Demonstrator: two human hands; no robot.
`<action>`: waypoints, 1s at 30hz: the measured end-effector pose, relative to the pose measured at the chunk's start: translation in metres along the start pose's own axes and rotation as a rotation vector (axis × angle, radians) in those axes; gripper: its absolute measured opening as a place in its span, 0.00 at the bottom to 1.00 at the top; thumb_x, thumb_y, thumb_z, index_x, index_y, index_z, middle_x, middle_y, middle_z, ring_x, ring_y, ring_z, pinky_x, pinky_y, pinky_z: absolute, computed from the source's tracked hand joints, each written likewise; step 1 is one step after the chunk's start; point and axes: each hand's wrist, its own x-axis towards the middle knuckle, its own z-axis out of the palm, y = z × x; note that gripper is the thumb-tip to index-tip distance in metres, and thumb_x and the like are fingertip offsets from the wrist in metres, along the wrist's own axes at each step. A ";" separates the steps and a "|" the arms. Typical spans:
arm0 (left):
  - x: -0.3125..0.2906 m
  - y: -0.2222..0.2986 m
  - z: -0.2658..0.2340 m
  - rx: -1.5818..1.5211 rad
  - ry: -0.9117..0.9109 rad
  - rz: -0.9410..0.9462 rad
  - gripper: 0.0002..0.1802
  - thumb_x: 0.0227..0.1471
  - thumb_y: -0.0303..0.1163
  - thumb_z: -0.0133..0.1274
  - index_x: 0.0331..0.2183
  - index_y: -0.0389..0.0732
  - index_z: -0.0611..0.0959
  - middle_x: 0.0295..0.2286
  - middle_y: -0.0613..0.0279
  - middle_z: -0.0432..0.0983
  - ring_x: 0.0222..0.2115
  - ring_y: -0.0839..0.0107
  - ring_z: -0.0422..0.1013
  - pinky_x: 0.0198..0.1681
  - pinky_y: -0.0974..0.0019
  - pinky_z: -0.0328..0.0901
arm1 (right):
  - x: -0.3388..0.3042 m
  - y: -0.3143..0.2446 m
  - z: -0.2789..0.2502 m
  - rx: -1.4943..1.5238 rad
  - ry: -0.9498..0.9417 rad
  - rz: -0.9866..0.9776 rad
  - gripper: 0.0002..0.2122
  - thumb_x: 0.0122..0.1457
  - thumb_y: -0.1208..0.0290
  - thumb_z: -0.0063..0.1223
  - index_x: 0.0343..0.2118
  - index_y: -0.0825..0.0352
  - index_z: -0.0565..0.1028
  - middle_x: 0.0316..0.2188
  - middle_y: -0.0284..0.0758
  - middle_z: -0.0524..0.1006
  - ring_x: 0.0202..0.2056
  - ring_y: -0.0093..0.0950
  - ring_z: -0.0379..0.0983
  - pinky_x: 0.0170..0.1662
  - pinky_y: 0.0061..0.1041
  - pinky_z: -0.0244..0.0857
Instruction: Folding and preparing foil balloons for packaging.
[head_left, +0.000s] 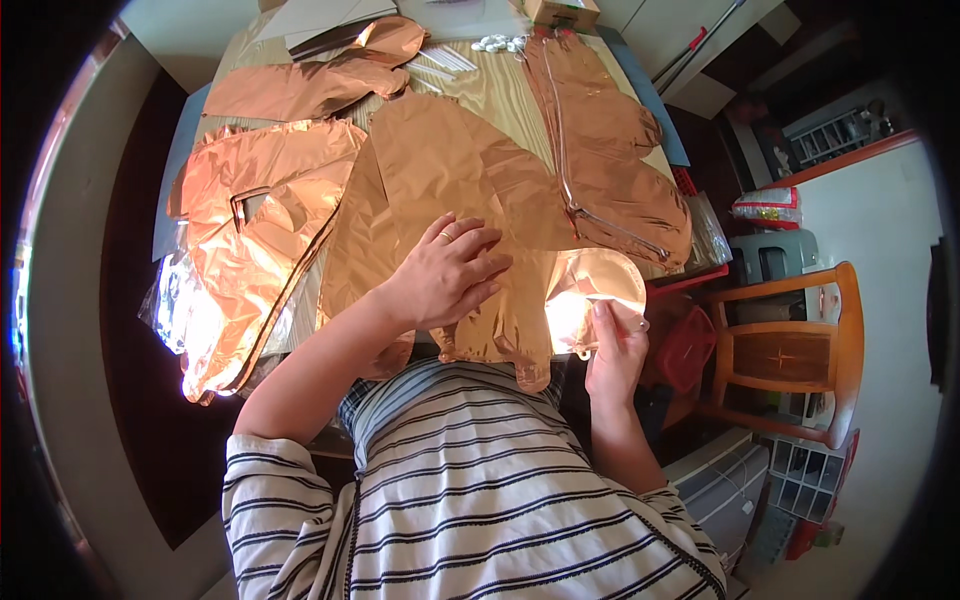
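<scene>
A large flat, copper-coloured foil balloon (430, 150) lies before me at the near edge of the table, its lower end hanging over toward my lap. My left hand (445, 270) rests on top of it, fingers loosely bent and a little apart, with a ring on one of them. To the right, my right hand (615, 360) pinches the edge of a rounded foil part (610, 270) between thumb and fingers. Bright light glares off that part, and whether it belongs to the same balloon I cannot tell. The fingers behind it are partly hidden.
More flat foil balloons lie on the wooden table (490, 75): one at left (280, 220), one at far left (300, 90), a stack at right (600, 140). White sticks (445, 60) and small silvery pieces (497, 44) sit at the back. A wooden chair (780, 355) stands right.
</scene>
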 end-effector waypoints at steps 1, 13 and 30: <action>0.000 0.001 0.000 0.004 0.002 0.000 0.21 0.55 0.36 0.57 0.52 0.47 0.80 0.53 0.54 0.70 0.58 0.53 0.64 0.63 0.41 0.55 | 0.001 0.000 -0.002 -0.041 -0.016 -0.009 0.03 0.62 0.80 0.57 0.37 0.72 0.81 0.33 0.29 0.80 0.35 0.17 0.74 0.41 0.19 0.68; 0.003 0.006 0.003 0.207 -0.043 0.014 0.25 0.56 0.43 0.54 0.55 0.51 0.77 0.54 0.55 0.68 0.58 0.56 0.62 0.64 0.43 0.53 | -0.014 -0.011 0.012 -0.438 -0.017 -0.189 0.05 0.59 0.79 0.60 0.38 0.72 0.79 0.35 0.31 0.82 0.37 0.19 0.76 0.43 0.22 0.71; -0.002 -0.003 0.004 0.273 -0.134 0.015 0.35 0.52 0.47 0.53 0.62 0.56 0.73 0.59 0.56 0.64 0.62 0.58 0.58 0.69 0.45 0.47 | 0.038 -0.010 0.002 -0.770 -0.615 -0.681 0.13 0.56 0.77 0.60 0.45 0.67 0.80 0.41 0.39 0.82 0.40 0.39 0.79 0.47 0.33 0.72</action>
